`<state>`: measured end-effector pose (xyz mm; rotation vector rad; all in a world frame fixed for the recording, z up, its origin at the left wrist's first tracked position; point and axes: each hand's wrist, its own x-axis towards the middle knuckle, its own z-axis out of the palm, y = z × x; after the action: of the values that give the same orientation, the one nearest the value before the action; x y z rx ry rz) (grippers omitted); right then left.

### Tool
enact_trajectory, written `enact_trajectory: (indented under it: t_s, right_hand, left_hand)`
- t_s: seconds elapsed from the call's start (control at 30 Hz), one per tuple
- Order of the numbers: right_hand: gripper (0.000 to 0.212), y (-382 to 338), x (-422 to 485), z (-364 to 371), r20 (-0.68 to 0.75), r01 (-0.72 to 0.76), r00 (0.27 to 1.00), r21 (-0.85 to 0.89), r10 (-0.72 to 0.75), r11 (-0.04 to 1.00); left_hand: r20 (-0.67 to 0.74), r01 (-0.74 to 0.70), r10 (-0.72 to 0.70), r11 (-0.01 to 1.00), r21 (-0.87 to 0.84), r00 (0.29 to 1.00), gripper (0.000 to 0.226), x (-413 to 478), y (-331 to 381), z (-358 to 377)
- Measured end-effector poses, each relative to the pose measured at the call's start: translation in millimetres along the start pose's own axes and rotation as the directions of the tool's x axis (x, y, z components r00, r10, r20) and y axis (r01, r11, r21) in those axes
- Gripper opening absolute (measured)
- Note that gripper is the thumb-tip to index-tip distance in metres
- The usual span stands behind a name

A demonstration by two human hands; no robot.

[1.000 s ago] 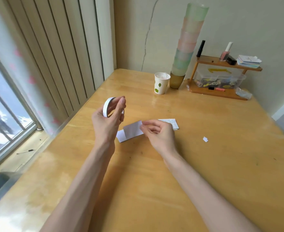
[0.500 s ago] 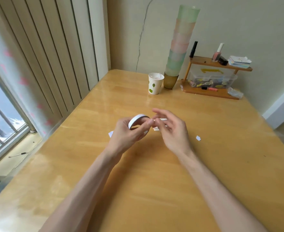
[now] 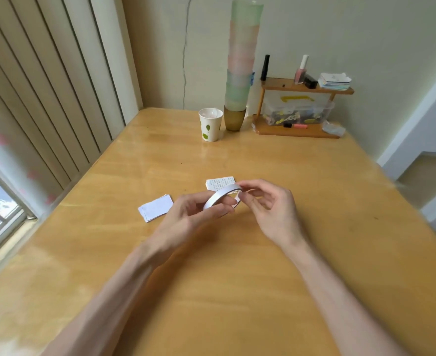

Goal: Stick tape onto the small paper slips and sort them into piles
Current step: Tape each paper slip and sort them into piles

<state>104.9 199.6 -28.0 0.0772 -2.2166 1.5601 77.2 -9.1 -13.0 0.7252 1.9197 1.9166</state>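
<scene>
Two piles were seen on the worktop: blank slips at left, printed slips just behind the hands. The slip held a second ago had been set down; the tape roll was gripped in the left hand, its rim pinched by fingers of the right hand. A fresh strip was seemingly being started.

Nothing legible. Only rows of tiny dark print on the top sheet of the small white pile of paper slips, too small and blurred to read.
</scene>
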Motion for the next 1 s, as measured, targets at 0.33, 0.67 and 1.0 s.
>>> enact_trajectory:
  t_s: [0.33, 0.67, 1.0]
  right_hand:
    - [0.015, -8, -6, 3, -0.122, 0.001, 0.992, 0.038, 0.004, 0.999]
    - [0.018, -11, -16, 13, -0.132, 0.248, 0.944, -0.321, -0.302, 0.914]
    - [0.01, -12, -19, 15, -0.074, 0.304, 0.934, -0.352, -0.35, 0.885]
  left_hand:
    - [0.106, -0.068, 0.068, 0.998, -0.006, 0.992, 0.028, -2, 5, 3]
    - [0.051, -0.191, 0.186, 0.899, 0.395, 0.981, 0.027, -2, -2, 9]
    - [0.047, -0.239, 0.255, 0.803, 0.546, 0.966, 0.024, -3, -5, 11]
